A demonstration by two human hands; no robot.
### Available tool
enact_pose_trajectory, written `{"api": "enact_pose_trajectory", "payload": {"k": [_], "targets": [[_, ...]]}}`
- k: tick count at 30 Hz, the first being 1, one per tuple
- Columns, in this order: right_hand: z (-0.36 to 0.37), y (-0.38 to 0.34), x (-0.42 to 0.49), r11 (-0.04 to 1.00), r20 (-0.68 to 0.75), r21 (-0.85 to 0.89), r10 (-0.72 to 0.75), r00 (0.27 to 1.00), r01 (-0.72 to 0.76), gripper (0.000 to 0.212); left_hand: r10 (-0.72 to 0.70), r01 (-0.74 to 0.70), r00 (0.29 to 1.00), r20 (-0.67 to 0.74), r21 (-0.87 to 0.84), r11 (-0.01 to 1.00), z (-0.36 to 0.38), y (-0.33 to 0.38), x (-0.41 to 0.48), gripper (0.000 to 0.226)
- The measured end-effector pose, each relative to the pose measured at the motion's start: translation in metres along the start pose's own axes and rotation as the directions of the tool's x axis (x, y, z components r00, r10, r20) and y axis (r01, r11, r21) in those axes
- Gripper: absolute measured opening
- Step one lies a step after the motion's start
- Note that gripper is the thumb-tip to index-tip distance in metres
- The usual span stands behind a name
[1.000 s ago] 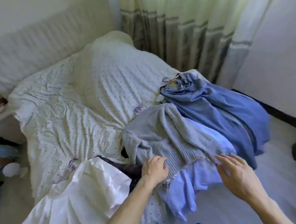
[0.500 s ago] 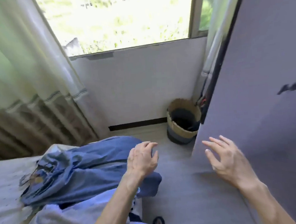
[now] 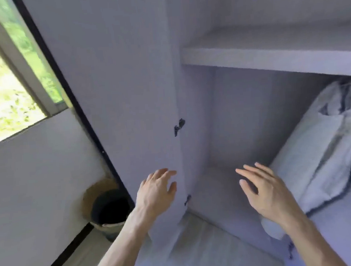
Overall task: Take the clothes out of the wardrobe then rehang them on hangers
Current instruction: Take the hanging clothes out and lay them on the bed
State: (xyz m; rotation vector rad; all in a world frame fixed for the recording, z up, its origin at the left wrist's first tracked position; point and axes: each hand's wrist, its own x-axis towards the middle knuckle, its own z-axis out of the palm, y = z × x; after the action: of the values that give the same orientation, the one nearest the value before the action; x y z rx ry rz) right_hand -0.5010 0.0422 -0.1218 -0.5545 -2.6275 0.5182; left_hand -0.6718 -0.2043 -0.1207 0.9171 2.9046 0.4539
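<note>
Having turned from the garments piled on the bed, the person now faces the open wardrobe (image 3: 242, 117), left hand (image 3: 156, 193) and right hand (image 3: 264, 191) empty, fingers spread, reaching towards the pale clothes (image 3: 325, 155) at centre right, probably for another load.

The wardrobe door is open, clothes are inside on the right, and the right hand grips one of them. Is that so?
Not quite. The head view shows the right hand with fingers straight, gripping nothing. The rest stands: the door is open and the clothes are inside on the right.
</note>
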Motion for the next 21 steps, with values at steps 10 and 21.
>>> {"api": "enact_pose_trajectory", "payload": {"k": [10,21], "targets": [[-0.095,0.111,0.034,0.946,-0.463,-0.066,0.251,0.850,-0.316,0.038,0.458,-0.440,0.883,0.105,-0.157,0.884,0.049,0.163,0.151,0.043],[-0.204,0.255,0.182,0.841,-0.848,-0.310,-0.034,0.528,-0.444,0.045,0.592,-0.483,0.778,0.210,-0.404,0.777,0.114,0.372,0.273,0.048]]}}
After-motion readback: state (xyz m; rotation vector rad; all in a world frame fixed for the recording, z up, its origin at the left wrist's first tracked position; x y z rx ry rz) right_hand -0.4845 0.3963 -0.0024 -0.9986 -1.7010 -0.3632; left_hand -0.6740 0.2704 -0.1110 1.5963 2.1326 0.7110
